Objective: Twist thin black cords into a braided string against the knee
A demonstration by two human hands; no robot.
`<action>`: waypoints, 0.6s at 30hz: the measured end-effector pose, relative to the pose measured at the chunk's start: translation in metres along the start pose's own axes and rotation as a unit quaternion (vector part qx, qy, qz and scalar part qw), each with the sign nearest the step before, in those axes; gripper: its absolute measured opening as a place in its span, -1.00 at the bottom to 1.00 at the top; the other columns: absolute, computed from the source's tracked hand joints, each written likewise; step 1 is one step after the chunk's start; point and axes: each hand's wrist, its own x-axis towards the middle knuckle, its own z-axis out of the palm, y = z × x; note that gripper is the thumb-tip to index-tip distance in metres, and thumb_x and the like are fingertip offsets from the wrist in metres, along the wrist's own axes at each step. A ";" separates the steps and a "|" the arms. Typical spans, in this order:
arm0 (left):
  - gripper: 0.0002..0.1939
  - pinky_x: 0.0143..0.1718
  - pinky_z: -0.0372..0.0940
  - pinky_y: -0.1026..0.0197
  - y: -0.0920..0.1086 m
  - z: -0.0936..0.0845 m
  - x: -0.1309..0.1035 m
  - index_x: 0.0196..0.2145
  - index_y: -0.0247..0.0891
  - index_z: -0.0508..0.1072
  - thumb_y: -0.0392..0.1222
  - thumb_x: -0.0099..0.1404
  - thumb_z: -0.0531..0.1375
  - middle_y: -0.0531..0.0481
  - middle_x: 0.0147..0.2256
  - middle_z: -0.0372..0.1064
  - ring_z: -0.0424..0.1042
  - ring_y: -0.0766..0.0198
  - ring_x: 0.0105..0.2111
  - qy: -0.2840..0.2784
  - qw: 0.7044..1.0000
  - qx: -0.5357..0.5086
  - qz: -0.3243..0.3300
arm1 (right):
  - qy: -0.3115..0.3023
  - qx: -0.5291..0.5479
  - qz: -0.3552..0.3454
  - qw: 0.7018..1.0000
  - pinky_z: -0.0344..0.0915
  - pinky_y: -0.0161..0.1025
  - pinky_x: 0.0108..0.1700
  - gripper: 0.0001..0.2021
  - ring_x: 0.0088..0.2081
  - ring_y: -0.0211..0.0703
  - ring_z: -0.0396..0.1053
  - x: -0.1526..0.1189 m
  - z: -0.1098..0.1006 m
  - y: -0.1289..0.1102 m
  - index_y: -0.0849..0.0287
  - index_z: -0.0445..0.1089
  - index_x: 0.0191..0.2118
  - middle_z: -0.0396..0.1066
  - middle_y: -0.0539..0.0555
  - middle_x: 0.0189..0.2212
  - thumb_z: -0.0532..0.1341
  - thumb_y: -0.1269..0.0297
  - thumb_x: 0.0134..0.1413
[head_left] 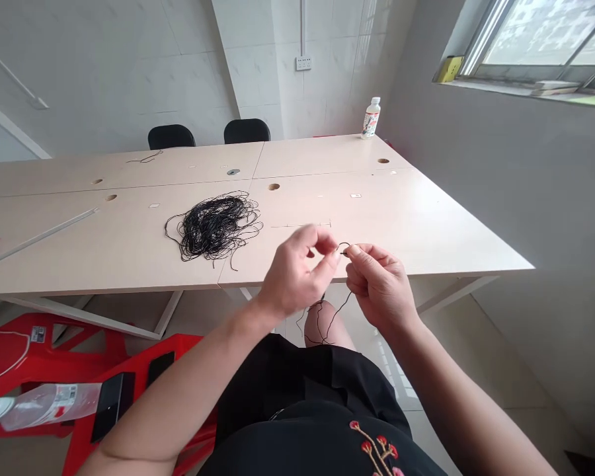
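"Cord (344, 244), thin and black: where did we have it?"

"Between our two hands. Our right hand (383, 284) pinched it between thumb and bent forefinger, with the other fingers curled toward the palm. A small loop arched just beside those fingertips, on their left, and loose lengths hung below them in front of a knee (330, 324)."

"And our left hand (295, 271)?"

"Its fingers were curved, thumb and forefinger tips close together beside the loop. That hand was blurred, so we couldn't tell whether the tips gripped anything."

"Did we have more of the stuff?"

"Yes, a tangled heap (213, 227) of it lay on the pale table (436, 228), beyond our left fingers and well off to their left."

"Could we read any labels?"

"Hardly. Far beyond our right fingertips stood an upright bottle (371, 120); its wrapper had red and dark printing, too small for us to make out. Low and far to the left of our fingers, a clear bottle (37, 404) lay on its side, its base by a dark phone (110, 404). We saw a block of fine print and a red mark on its label (65, 396), but no legible words. A printed sticker (38, 334) on a red stool (74, 328), also low to the left, was just as unreadable."
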 end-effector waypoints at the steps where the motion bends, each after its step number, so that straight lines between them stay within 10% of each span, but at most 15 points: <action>1: -0.96 -0.29 0.28 0.20 0.002 0.002 -0.007 -0.40 -0.23 0.42 -0.28 0.16 0.16 -0.01 -0.40 0.40 0.36 0.31 -0.36 0.005 1.000 -0.001 -0.006 | 0.001 0.007 0.000 1.000 -0.17 -0.39 -0.64 -0.78 -0.68 -0.46 -0.16 0.000 0.001 0.002 0.19 0.28 -0.53 -0.05 -0.19 -0.77 0.27 0.19 -0.07; 12: -0.90 -0.36 0.29 0.20 -0.018 -0.005 -0.020 -0.42 -0.19 0.51 -0.21 0.18 0.18 -0.03 -0.47 0.42 0.36 0.28 -0.42 0.047 0.991 0.117 0.053 | -0.001 0.091 0.081 0.993 -0.27 -0.38 -0.65 -0.69 -0.69 -0.46 -0.25 -0.002 0.019 0.019 0.16 0.11 -0.65 -0.14 -0.20 -0.77 0.27 0.25 -0.13; 18: -0.90 -0.32 0.24 0.17 -0.018 -0.006 -0.025 -0.47 -0.22 0.42 -0.28 0.19 0.14 -0.03 -0.48 0.37 0.32 0.26 -0.40 0.087 0.974 0.184 0.096 | 0.027 -0.015 -0.009 1.000 -0.11 -0.37 -0.62 -0.74 -0.66 -0.44 -0.10 -0.009 0.031 0.024 0.17 0.24 -0.59 0.00 -0.16 -0.75 0.24 0.18 -0.04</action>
